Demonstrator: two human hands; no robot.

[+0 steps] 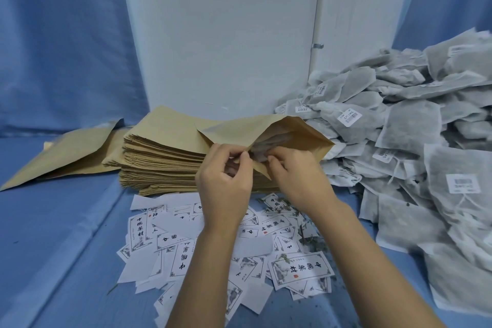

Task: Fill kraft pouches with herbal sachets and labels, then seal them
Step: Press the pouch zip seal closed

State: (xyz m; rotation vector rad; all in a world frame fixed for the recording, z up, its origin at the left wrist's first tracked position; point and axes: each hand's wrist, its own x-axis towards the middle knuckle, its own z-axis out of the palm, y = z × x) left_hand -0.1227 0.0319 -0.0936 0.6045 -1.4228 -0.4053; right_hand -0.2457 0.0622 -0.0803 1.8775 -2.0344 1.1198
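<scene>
**Pouch held open at the mouth by both hands**

Kraft pouch (266, 128) lies tilted on top of the stack of flat pouches (159, 160), its mouth towards the person. The left hand (226, 178) pinches one lip between thumb and curled fingers. The right hand (295, 176) curls its fingers over the other lip, spreading the mouth. A pale sachet (269, 145) shows inside. Printed labels (300, 270) are scattered over the blue bench (66, 234) below the wrists. A heap of loose sachets (412, 125) rises on the right, touching the pouch's far corner.
</scene>
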